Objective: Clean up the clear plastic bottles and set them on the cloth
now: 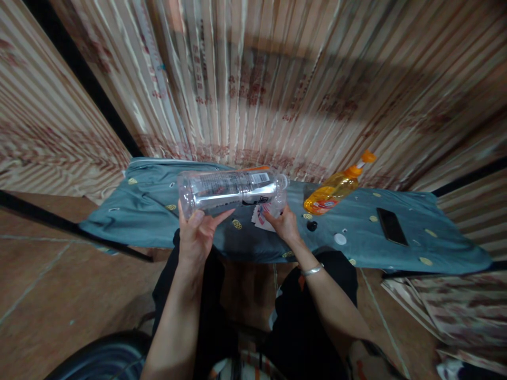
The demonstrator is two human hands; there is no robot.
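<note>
A large clear plastic bottle (222, 190) with a silver, black and orange printed label lies sideways in the air above the cloth. My left hand (196, 232) holds its base end, thumb against the near side and one finger stretched out along it. At the other end, my right hand (285, 224), with a silver bangle on the wrist, grips the bottle near its neck; some of its fingers are hidden. The neck shows no cap. Just behind the right hand, a small printed packet (264, 217) lies partly covered by the hand and bottle.
An orange pump bottle of yellow liquid (332, 191) stands right of my hands. Near it lie a small black cap (312, 226) and a white cap (339, 239). A dark phone (391, 226) rests farther right on the blue-green cloth (435, 248). A striped curtain (253, 79) hangs behind.
</note>
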